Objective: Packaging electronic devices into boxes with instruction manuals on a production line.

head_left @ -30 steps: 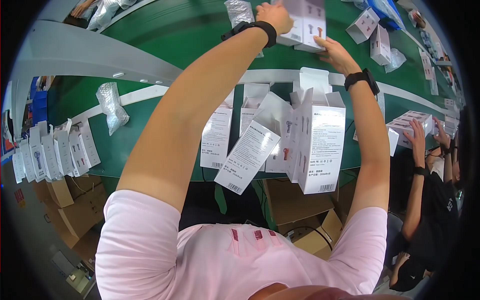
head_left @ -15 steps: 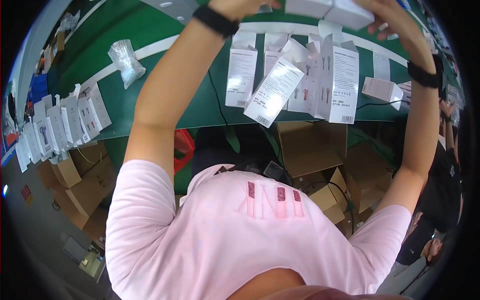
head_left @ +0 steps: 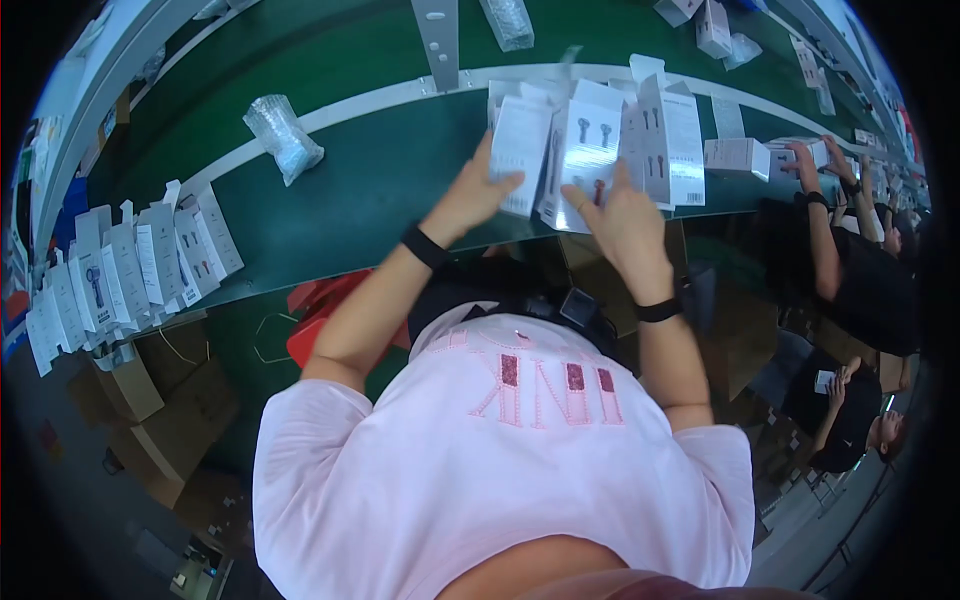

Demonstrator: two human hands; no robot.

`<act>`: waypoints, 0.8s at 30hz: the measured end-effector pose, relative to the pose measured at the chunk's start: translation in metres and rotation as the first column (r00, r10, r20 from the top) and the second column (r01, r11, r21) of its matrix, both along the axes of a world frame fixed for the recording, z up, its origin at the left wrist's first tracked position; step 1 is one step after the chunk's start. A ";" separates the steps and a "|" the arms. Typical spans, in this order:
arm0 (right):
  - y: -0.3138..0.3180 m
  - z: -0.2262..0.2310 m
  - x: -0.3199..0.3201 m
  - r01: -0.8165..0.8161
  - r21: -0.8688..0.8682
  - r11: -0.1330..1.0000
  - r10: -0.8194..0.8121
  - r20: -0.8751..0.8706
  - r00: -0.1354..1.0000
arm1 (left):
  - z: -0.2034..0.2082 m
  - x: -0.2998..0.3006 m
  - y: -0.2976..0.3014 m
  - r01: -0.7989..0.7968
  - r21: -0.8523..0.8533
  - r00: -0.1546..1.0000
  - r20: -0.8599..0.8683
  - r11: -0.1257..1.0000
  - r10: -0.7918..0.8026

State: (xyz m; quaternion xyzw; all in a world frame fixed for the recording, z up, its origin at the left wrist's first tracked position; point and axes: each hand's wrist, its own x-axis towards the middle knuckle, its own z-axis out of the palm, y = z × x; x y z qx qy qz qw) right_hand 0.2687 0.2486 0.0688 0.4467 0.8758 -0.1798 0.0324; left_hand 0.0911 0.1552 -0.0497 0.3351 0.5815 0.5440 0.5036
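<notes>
A row of white printed cartons stands near the front edge of the green work surface [head_left: 390, 190]. My left hand [head_left: 472, 195] grips the left edge of a white carton [head_left: 521, 150], thumb across its front. Against the neighbouring white carton [head_left: 592, 135], printed with pictures of small handheld devices, my right hand [head_left: 632, 235] has its thumb and forefinger; its other fingers are partly hidden. Farther right, another white carton [head_left: 685, 150] stands with its top flap up. Some cartons behind are partly covered by those in front.
Several open-topped white cartons [head_left: 125, 260] line the surface's left end. A bubble-wrapped item [head_left: 283, 137] lies left of my hands, another [head_left: 508, 24] beyond the metal post [head_left: 437, 40]. A white carton [head_left: 738, 158] lies at right, near a co-worker's hands [head_left: 808, 165]. Brown boxes [head_left: 180, 430] stand below.
Both hands have come back from the far top edge to the carton row. The white cartons at my raised hands are no longer there, and the front carton no longer leans sideways.
</notes>
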 end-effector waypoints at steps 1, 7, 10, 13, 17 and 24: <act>-0.004 -0.014 -0.001 0.104 0.018 0.994 -0.102 -0.091 0.991 | -0.025 0.008 -0.002 -0.036 0.001 0.994 -0.105 0.999 0.036; 0.006 -0.034 -0.001 0.199 0.098 0.975 -0.164 -0.283 0.945 | -0.029 0.042 0.019 0.004 -0.131 0.993 -0.114 0.991 -0.020; 0.017 -0.040 0.005 0.153 0.278 0.948 -0.108 -0.171 0.979 | -0.026 0.026 0.035 0.016 -0.169 0.969 -0.241 0.986 -0.057; 0.014 -0.036 0.005 0.116 0.355 0.928 -0.048 -0.195 0.980 | -0.003 -0.002 0.074 -0.229 -0.005 0.820 -0.540 0.973 0.190; 0.008 -0.035 0.004 0.147 0.309 0.940 -0.071 -0.244 0.967 | -0.023 -0.065 0.182 -0.610 -0.074 0.729 -0.440 0.789 0.524; 0.017 -0.032 0.020 0.163 0.212 0.964 -0.085 -0.334 0.939 | -0.073 -0.123 0.249 -0.679 -0.388 0.715 -0.542 0.623 0.441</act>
